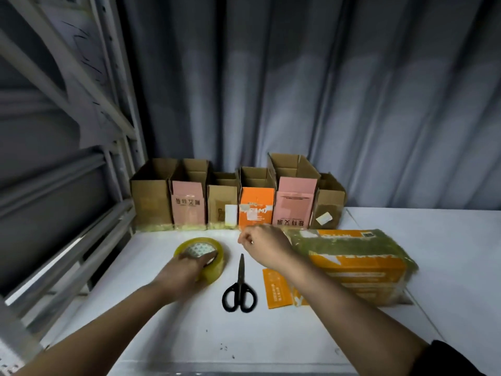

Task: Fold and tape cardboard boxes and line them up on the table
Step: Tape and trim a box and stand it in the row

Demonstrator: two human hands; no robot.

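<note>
Gripping tape roll (199, 257), left hand (181, 272)

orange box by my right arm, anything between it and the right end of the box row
Nothing visible does. The orange box lies on the table just in front of the row's last brown box, with bare table beside that box.

On the white table (447, 240), the left hand (180, 272) grips a yellowish translucent tape roll (200, 257) left of black-handled scissors (240, 286), while the right hand (264, 246) hovers pinched beside an orange taped cardboard box (360, 264).

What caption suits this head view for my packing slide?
Left hand on the tape roll, right hand pinched above the scissors, six open boxes lined up behind.
</note>
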